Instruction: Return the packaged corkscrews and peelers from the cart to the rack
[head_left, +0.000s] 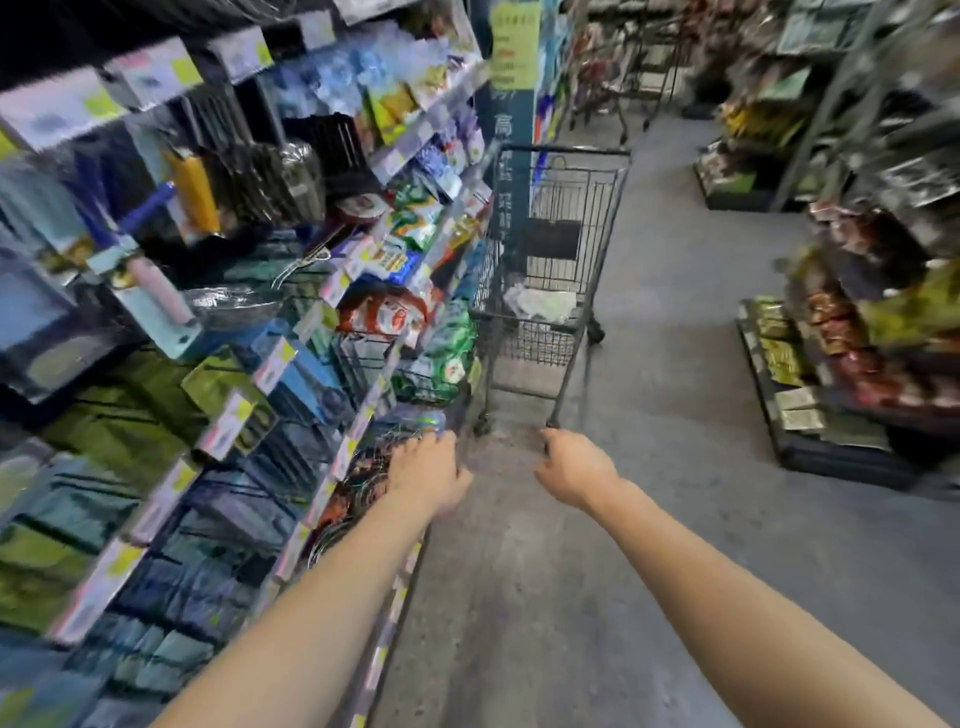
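Approach step: left hand and right hand reached out empty, fingers loosely curled — next, reach the shopping cart and pick a package.

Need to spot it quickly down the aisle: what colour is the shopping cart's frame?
Dark grey metal wire; the cart shows in the head view.

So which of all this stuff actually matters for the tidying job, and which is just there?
Belongs to the job:
- cart, with pale packets in its basket
- rack on the left
- left hand and right hand, both empty

Just there:
- snack shelves across the aisle
- second cart far back
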